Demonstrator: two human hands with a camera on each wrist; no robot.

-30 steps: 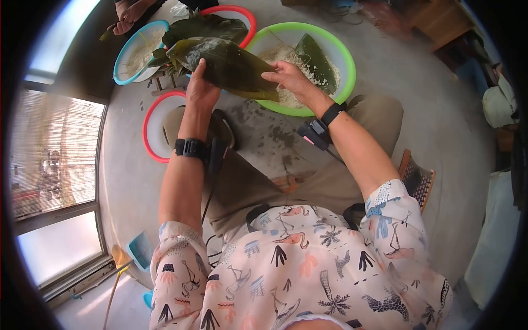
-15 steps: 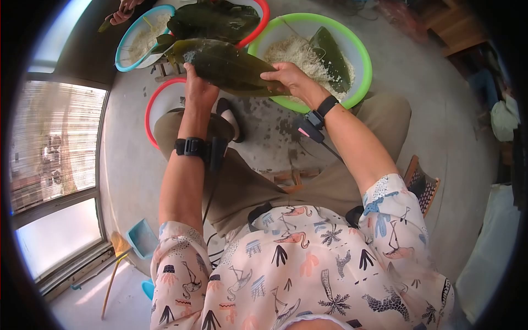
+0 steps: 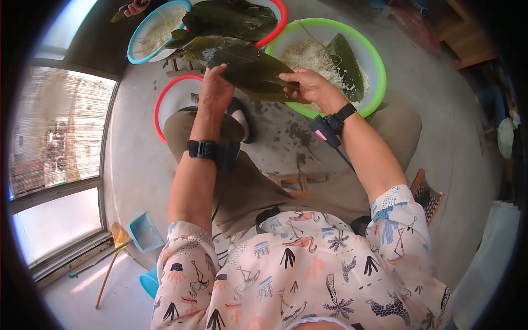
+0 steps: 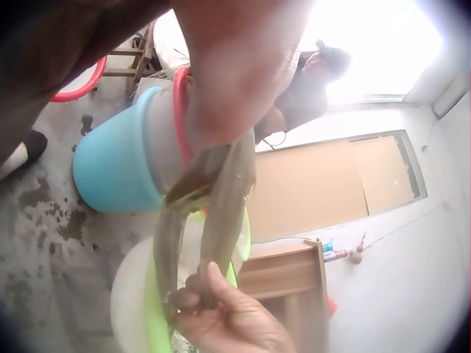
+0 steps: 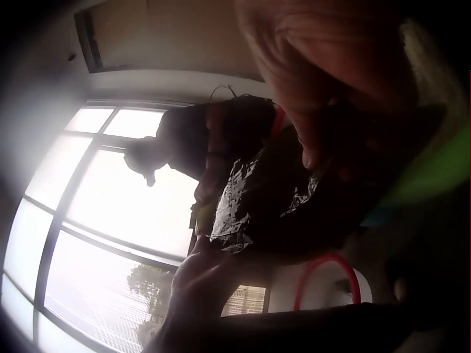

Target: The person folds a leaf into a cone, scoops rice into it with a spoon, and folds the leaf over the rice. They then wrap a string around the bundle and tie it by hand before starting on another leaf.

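Observation:
Broad dark green leaves (image 3: pixel 247 69), lying over one another, are held out level between both hands in the head view. My left hand (image 3: pixel 216 91) grips their left end from below, thumb along the near edge. At the right end, my right hand (image 3: pixel 316 89) pinches them between thumb and fingers. The left wrist view shows the leaves (image 4: pixel 224 209) edge-on, with the right hand (image 4: pixel 239 320) pinching their tip. Wet shine covers the leaves (image 5: pixel 254 195) in the dark right wrist view. Just beyond the right hand is a green-rimmed basin (image 3: pixel 379 82) of white rice (image 3: pixel 302 60) with another leaf (image 3: pixel 346 66).
A red-rimmed basin (image 3: pixel 281 25) holds more leaves (image 3: pixel 231 19). Left of it stands a blue-rimmed basin (image 3: pixel 132 47). Another red-rimmed basin (image 3: pixel 159 113) sits by the left knee. Another person's hand (image 3: pixel 135 7) shows at the top left. A blue dustpan (image 3: pixel 146 231) lies lower left.
The head view has swung, so basins and floor appear farther right. Both hands keep their hold on the leaves, which now lie slightly farther left of the green-rimmed basin.

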